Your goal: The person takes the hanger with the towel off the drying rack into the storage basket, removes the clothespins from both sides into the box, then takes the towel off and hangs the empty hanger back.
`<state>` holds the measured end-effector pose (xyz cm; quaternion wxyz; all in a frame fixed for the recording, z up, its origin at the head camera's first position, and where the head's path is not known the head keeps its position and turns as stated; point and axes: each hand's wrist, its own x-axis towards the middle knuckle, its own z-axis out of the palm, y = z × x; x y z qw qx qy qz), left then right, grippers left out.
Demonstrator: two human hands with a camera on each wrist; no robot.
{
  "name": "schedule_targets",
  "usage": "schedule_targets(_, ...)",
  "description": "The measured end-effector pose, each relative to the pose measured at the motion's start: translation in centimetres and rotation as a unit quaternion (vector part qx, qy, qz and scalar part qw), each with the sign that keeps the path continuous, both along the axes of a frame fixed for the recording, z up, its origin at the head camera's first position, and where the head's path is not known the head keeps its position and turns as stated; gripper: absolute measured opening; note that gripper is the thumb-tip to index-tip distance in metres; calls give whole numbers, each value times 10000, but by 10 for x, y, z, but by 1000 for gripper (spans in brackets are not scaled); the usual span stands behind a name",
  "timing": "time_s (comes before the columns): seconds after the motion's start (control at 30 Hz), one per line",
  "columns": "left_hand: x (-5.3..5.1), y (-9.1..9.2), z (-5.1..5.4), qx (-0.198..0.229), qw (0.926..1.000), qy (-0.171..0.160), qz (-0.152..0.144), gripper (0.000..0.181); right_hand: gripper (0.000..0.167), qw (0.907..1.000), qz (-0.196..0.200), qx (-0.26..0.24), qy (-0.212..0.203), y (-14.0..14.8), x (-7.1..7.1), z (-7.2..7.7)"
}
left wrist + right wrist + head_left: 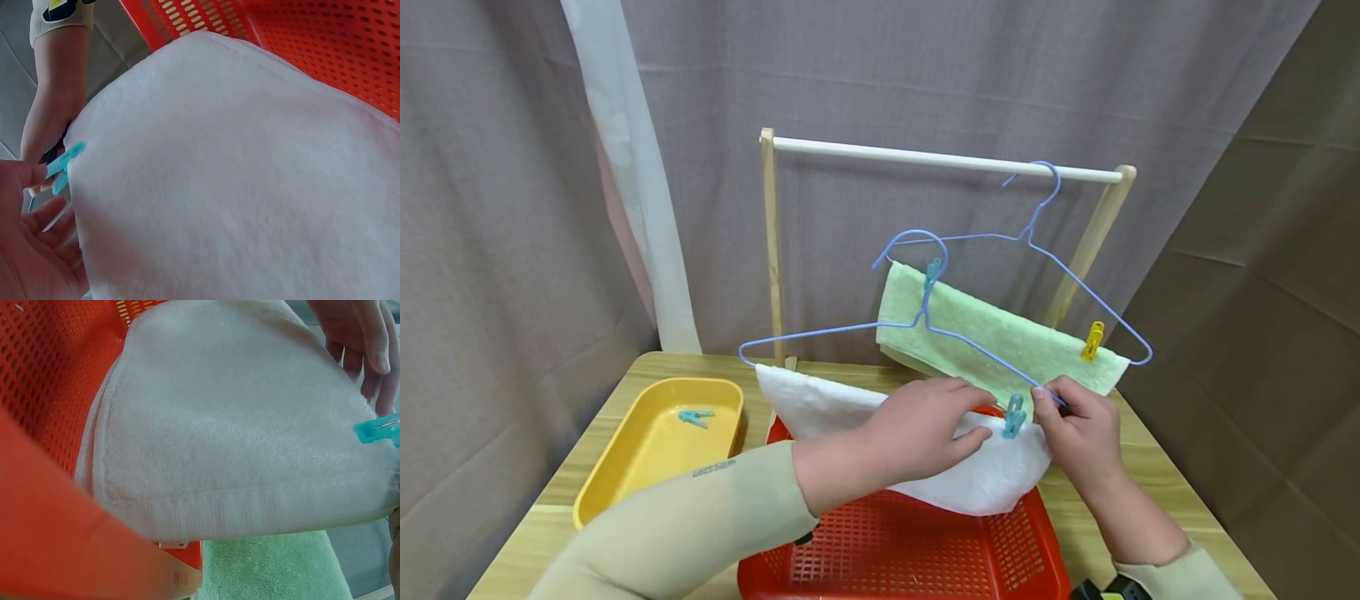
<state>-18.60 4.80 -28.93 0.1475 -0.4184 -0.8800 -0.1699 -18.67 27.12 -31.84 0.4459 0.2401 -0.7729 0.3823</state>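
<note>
A blue wire hanger (pixel 842 332) carries a folded white towel (pixel 820 400) over its lower bar. My right hand (pixel 1086 429) grips the hanger's right end at the towel's corner. A teal clothespin (pixel 1014 417) is clipped on the towel's upper edge, close to that hand. Beside the clothespin is my left hand (pixel 921 425), thumb and fingers spread apart and holding nothing. In the left wrist view, that hand's thumb overlaps the end of the clothespin (pixel 65 159); whether they touch, I cannot tell. The right wrist view shows the towel (pixel 237 419) hanging partly over the red basket (pixel 56 381).
Behind, a rack with a white rod (pixel 925 156) bears another blue hanger (pixel 1093 292) with a green towel (pixel 992 333), held by a teal clothespin and a yellow clothespin (pixel 1093 341). At left, a yellow tray (pixel 617 467) contains a teal clothespin (pixel 696 417). The red basket stands in front.
</note>
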Motion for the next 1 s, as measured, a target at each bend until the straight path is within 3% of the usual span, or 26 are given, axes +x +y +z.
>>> schedule_targets(0.3, 1, 16, -3, 179, 9975, -654, 187, 46, 26, 10000, 83, 42, -20, 5, -2, -4)
schedule_targets(0.7, -3, 32, -1, 622, 9926, -1038, 117, 32, 26, 9996, 194, 9, 206, 4, -1, -3)
schedule_targets(1.0, -2, 33, -2, 1009, 9870, -1254, -39, 25, 26, 9999, 113, -12, 32, 6, -1, -5)
